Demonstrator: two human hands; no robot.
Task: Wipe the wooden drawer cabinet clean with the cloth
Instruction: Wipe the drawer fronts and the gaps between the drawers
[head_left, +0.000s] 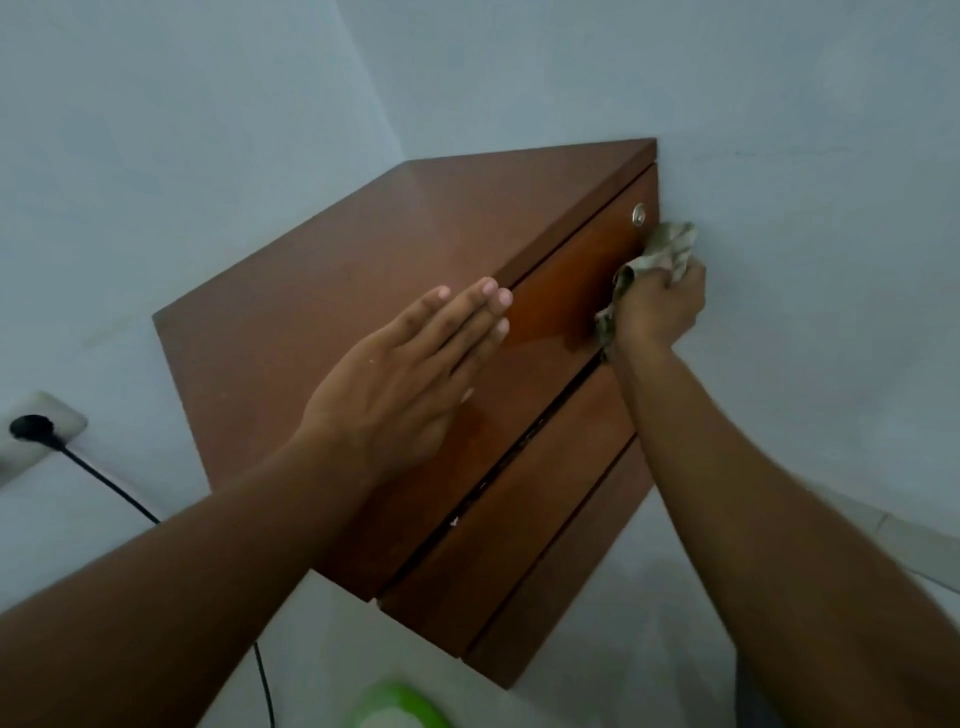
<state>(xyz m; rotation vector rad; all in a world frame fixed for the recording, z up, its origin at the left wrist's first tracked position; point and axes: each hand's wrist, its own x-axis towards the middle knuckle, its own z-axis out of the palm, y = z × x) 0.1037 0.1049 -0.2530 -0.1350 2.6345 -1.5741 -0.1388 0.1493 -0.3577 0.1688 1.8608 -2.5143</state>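
Against pale walls (208, 130), glossy wooden cabinet (363, 270).

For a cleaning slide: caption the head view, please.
Right hand presses crumpled beige cloth to top drawer of reddish-brown wooden drawer cabinet; left hand rests flat on top.

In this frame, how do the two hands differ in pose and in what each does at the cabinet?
The left hand lies flat, fingers straight, on top of the cabinet and holds nothing; the right hand grips a crumpled cloth. The left hand rests by the front edge, while the right hand presses the cloth to the top drawer front, below the lock. Both are at the same cabinet.
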